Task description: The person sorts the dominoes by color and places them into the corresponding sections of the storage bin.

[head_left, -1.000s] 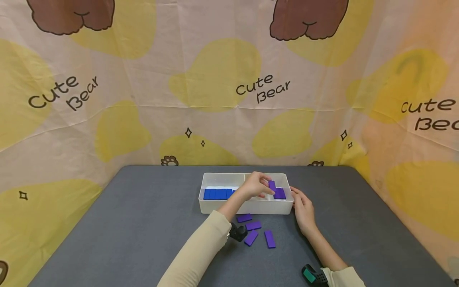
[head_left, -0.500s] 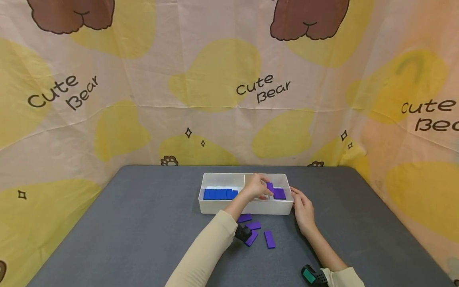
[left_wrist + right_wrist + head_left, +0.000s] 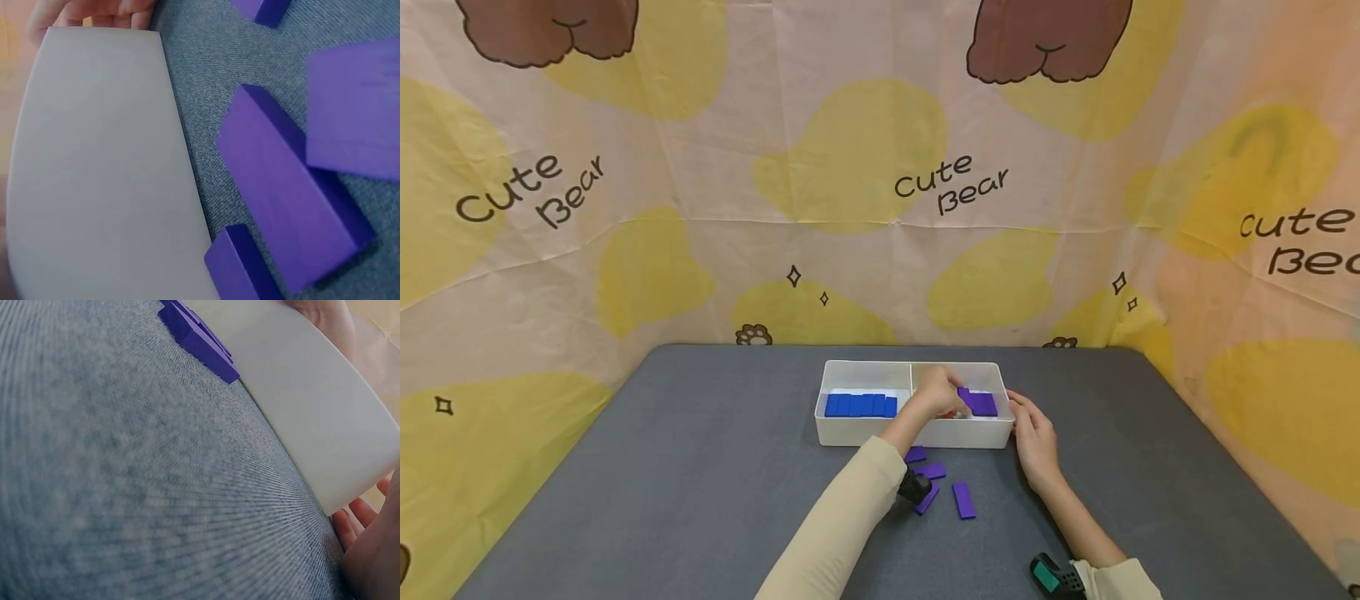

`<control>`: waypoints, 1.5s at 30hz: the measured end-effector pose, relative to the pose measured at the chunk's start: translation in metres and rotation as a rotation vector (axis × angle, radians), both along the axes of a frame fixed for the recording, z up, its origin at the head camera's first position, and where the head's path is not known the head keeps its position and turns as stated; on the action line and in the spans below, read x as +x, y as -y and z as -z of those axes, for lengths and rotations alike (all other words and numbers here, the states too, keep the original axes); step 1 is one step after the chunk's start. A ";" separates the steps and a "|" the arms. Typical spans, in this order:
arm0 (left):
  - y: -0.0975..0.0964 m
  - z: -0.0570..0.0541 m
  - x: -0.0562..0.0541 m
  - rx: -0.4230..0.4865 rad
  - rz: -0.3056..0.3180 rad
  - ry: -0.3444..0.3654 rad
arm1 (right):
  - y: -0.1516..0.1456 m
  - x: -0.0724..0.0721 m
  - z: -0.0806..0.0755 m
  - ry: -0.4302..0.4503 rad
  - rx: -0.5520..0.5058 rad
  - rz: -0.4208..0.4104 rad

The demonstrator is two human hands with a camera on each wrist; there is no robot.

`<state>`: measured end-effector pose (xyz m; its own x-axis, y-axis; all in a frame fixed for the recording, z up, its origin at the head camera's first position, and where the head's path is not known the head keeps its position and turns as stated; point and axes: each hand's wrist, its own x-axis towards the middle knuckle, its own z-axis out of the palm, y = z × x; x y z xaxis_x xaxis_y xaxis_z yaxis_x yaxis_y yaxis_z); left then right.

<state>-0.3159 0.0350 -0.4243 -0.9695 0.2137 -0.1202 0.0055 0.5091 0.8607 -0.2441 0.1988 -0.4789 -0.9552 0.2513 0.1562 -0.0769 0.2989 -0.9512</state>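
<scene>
A white two-compartment box (image 3: 865,432) stands on the table. My left hand (image 3: 934,395) reaches over its front wall into the right compartment. The fingers there pinch a narrow purple block (image 3: 964,397), low down against other purple blocks (image 3: 985,405) lying flat; the fingertips are partly hidden. My right hand (image 3: 1036,442) rests against the box's right end, its fingers touching the outer wall, as the right wrist view also shows. Blue blocks (image 3: 857,406) lie side by side in the left compartment.
Several loose purple blocks, among them one standing apart (image 3: 964,501), lie on the grey table (image 3: 737,500) before the box, partly under the left forearm. In the left wrist view, purple blocks (image 3: 281,187) lie close along the box wall. A printed cloth (image 3: 850,167) hangs behind.
The purple block in my left hand has come down and leftward, from tilted above the others to low beside them. The left forearm has shifted right. My right hand has stayed still.
</scene>
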 end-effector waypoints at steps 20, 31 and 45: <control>0.001 -0.002 0.000 -0.154 0.038 -0.080 | 0.000 -0.002 -0.003 0.025 0.013 0.003; -0.001 0.001 -0.004 -0.214 0.067 -0.115 | 0.001 0.001 -0.003 -0.014 -0.022 -0.005; 0.001 0.000 -0.001 -0.250 0.079 -0.104 | 0.002 0.002 -0.003 -0.011 -0.006 -0.006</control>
